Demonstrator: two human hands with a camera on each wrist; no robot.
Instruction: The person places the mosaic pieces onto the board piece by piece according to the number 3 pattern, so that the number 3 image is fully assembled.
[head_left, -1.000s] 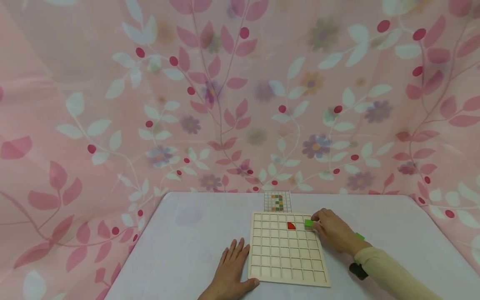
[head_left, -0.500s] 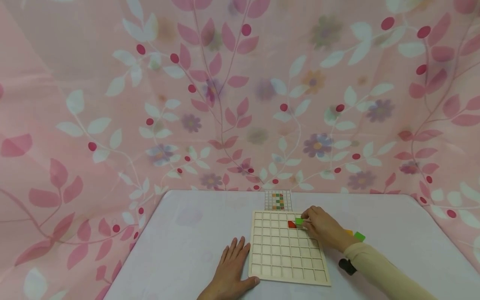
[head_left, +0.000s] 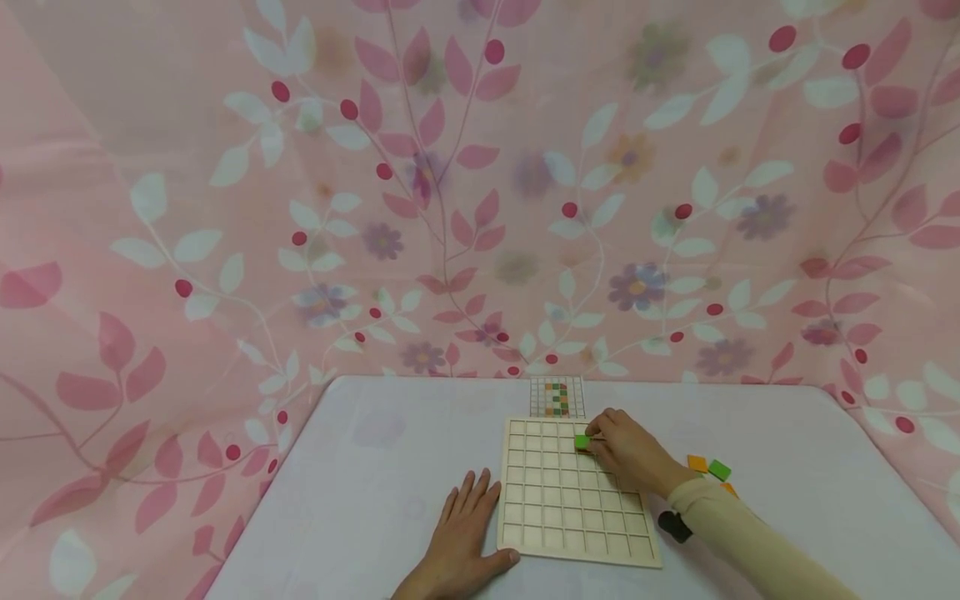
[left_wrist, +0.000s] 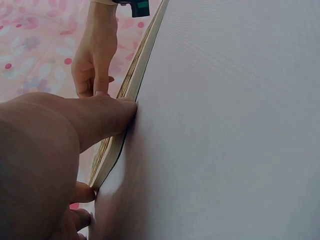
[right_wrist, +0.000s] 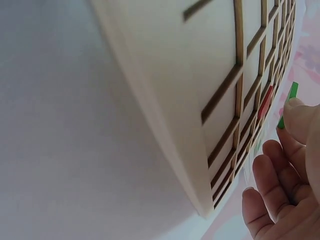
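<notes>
In the head view, a pale wooden grid board point(head_left: 570, 500) lies on the white table. My right hand point(head_left: 633, 450) pinches a green square tile point(head_left: 582, 442) between thumb and fingers over the board's far part. The right wrist view shows that green tile point(right_wrist: 288, 105) held tilted, apart from the grid. A red tile point(right_wrist: 265, 102) sits in one of the grid's cells close by; in the head view the green tile covers it. My left hand point(head_left: 465, 533) rests with fingers extended along the board's left edge, its thumb point(left_wrist: 120, 112) against the near corner.
Right of the board lie loose tiles: an orange one point(head_left: 697, 463), a green one point(head_left: 720, 470) and another orange one point(head_left: 730, 490) partly behind the sleeve. A printed pattern card point(head_left: 557, 398) touches the board's far side. A pink floral cloth point(head_left: 450, 208) hangs behind the table.
My right hand has carried the green tile leftward over the board, from its right edge to above the red tile. Loose tiles behind the wrist have come into view. The left hand stays put.
</notes>
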